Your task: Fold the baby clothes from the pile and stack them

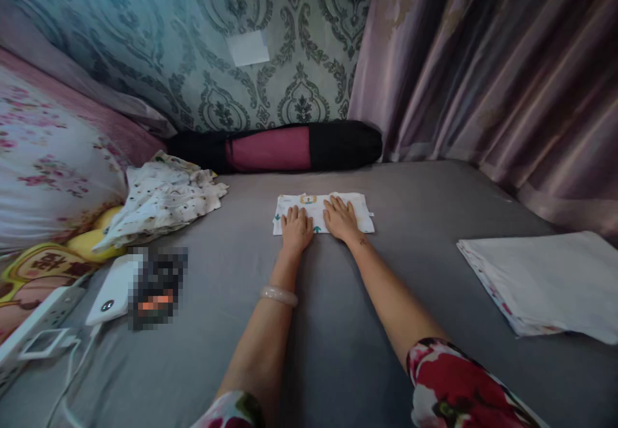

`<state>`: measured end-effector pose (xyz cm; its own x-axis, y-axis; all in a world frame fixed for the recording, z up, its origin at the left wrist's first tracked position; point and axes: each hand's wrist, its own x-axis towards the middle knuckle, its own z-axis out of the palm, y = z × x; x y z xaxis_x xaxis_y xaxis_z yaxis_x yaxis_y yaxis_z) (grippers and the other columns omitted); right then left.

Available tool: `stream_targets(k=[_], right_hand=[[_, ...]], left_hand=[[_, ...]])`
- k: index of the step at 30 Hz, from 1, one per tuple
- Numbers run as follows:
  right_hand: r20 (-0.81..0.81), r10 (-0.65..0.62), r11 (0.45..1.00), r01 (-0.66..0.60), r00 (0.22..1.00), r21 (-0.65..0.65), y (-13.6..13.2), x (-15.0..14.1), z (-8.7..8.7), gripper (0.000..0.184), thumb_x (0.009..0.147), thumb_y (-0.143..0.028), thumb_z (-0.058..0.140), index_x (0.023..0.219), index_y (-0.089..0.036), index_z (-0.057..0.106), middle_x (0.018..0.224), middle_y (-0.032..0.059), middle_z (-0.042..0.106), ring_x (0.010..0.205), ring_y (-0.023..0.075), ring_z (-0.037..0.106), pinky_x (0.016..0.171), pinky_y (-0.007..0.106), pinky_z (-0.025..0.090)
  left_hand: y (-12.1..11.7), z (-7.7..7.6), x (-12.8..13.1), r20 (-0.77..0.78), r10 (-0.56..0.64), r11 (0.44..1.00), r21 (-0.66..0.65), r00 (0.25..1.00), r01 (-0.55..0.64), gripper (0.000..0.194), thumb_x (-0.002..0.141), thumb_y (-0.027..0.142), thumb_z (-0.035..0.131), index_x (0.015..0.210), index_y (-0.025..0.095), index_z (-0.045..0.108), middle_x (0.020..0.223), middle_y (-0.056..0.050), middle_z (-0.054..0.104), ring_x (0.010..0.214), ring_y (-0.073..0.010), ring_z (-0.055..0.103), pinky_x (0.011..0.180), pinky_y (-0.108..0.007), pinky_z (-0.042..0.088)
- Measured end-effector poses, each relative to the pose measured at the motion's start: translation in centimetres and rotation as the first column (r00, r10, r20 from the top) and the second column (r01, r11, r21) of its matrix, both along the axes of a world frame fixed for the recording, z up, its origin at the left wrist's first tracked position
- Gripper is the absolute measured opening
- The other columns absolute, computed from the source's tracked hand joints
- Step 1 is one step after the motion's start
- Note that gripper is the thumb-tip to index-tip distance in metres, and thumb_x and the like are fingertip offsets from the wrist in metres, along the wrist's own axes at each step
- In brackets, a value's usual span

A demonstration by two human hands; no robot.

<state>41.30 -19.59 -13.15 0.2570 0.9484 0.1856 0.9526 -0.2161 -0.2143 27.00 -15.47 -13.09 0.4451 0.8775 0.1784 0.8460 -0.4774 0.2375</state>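
Observation:
A folded white cloth (pixel 318 212) with small green and yellow prints lies flat on the grey bed sheet, straight ahead. Both palms rest on top of it. My left hand (pixel 297 227) presses its left half with the fingers stretched out. On the right half lies my right hand (pixel 340 217), fingers spread, angled towards the middle. Neither hand grips anything. A small tag sticks out at the cloth's right edge. Parts of the cloth under the hands are hidden.
At left lie a crumpled dotted cloth (pixel 168 186), a yellow cushion (pixel 82 244), a white power bank (pixel 116 289) and a power strip (pixel 43 325) with cables. A black and pink long bag (pixel 270 148) lies along the wall. Folded white fabric (pixel 545 280) is at right.

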Motion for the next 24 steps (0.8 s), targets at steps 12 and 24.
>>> stream_targets(k=[12, 24], right_hand=[[-0.011, 0.053, 0.998, -0.054, 0.999, -0.042, 2.0, -2.4, 1.4, 0.051, 0.099, -0.030, 0.029, 0.146, -0.012, 0.038, 0.154, 0.0143, 0.033, 0.143, 0.0272, 0.025, 0.116, 0.053, 0.014], [-0.002, 0.011, 1.000, -0.011, 1.000, 0.007, 3.6, -4.2, -0.2, 0.053, 0.099, -0.035, 0.028, 0.146, -0.012, 0.039, 0.154, 0.0110, 0.035, 0.143, 0.0247, 0.026, 0.116, 0.048, 0.015]], left_hand=[[0.3, -0.6, -1.1, 0.140, -0.026, 1.000, 0.015, 0.990, 0.024, 0.040, 0.095, 0.030, 0.041, 0.130, 0.014, 0.053, 0.146, -0.015, 0.046, 0.140, -0.0294, 0.035, 0.115, -0.050, 0.025], [1.9, -0.5, -2.0, 0.266, -0.040, 0.999, 0.039, 0.963, 0.030, 0.031, 0.089, 0.013, 0.042, 0.114, 0.014, 0.060, 0.129, -0.016, 0.059, 0.129, -0.0278, 0.048, 0.110, -0.048, 0.032]])
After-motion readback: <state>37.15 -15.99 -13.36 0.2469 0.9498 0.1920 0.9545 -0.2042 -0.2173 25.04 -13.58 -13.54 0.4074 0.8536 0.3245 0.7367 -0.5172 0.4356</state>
